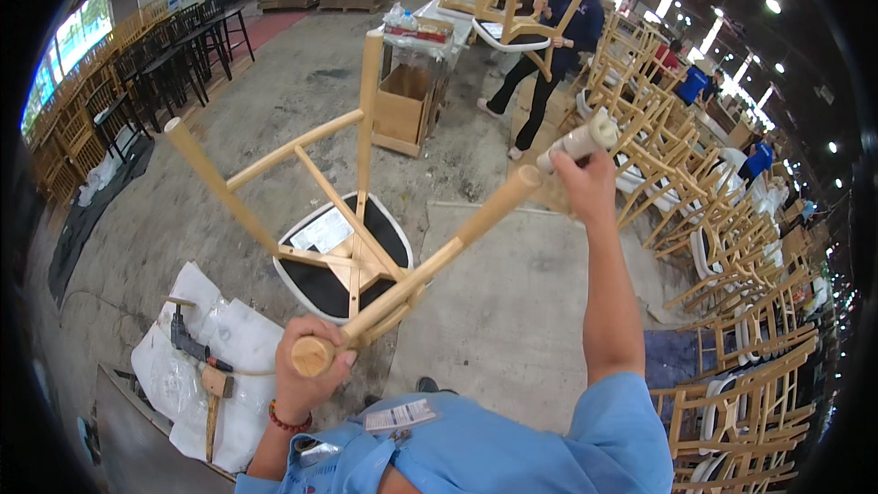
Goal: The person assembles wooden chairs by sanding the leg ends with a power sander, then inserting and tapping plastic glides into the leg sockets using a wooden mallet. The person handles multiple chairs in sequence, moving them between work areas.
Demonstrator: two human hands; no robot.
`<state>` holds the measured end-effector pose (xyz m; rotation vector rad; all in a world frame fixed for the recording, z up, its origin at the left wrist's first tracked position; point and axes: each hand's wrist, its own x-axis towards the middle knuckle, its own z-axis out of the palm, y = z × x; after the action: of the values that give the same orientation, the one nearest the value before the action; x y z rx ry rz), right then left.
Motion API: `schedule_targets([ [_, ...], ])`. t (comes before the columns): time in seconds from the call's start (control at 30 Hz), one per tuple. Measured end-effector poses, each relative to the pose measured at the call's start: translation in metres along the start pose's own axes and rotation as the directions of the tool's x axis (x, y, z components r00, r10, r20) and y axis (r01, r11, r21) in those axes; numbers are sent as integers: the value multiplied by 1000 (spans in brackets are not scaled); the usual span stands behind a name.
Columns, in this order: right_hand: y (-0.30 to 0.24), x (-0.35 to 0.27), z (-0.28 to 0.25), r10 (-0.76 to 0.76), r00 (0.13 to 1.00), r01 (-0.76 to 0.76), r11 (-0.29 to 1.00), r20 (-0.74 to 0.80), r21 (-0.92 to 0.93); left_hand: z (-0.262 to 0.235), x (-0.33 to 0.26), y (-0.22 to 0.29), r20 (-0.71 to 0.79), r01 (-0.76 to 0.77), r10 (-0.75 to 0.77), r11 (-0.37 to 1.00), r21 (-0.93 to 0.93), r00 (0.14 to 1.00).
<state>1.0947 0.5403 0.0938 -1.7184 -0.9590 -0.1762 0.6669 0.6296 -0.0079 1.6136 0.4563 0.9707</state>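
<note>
An upturned wooden stool or chair (294,148) is in front of me, its pale legs pointing up and toward me. The dark underside of its white-edged seat (384,236) shows, with a white paper label (322,230) on it. My left hand (294,386) is closed around the end of the nearest leg (313,357). In my right hand (590,187) is a whitish cylinder (578,141), pinched between thumb and fingers. It is beside the end of the right leg (521,181); whether they touch, I cannot tell.
A power drill (187,338) and a wooden mallet (216,384) lie on white wrapping (251,338) at lower left. Stacked wooden chairs (677,165) line the right side. Ahead stand a cardboard box (400,105) and a person (585,18) beside upturned chairs. Black stools (165,73) stand at far left.
</note>
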Motion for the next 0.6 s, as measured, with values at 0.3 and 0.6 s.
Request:
schedule_targets([
  [0.3,-21,-5,14,-48,998,55,952,31,-300,-10,8,9,110,-34,25,996,85,994],
  [0.6,-64,96,221,-111,993,89,911,33,403,-43,30,18,416,30,48,984,-178,908],
])
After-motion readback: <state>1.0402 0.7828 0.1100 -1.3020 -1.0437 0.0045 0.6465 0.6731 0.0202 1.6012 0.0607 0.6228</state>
